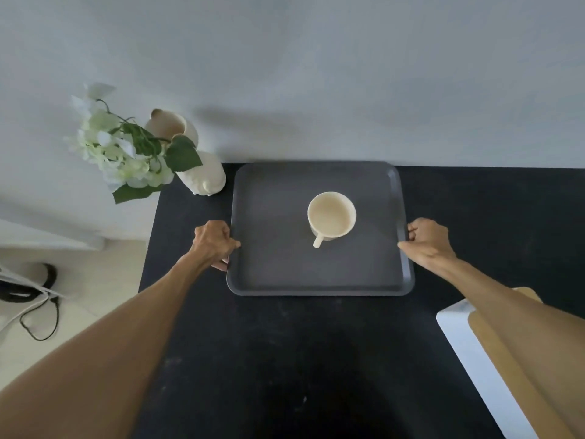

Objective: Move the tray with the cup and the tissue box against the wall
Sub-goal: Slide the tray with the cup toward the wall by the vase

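Note:
A dark grey tray (272, 274) lies on the black table (285, 359), its far edge right at the white wall (316, 74). A cream cup (331, 216) stands upright in the middle of the tray, handle pointing toward me. My left hand (213, 242) grips the tray's left rim. My right hand (427, 239) grips the right rim. A white tissue box (474, 353) with a tan top lies at the table's right front, partly hidden by my right forearm.
A cream vase (196, 160) with white flowers and green leaves (126, 147) stands at the table's far left corner, just left of the tray. Cables (38, 318) lie on the floor to the left.

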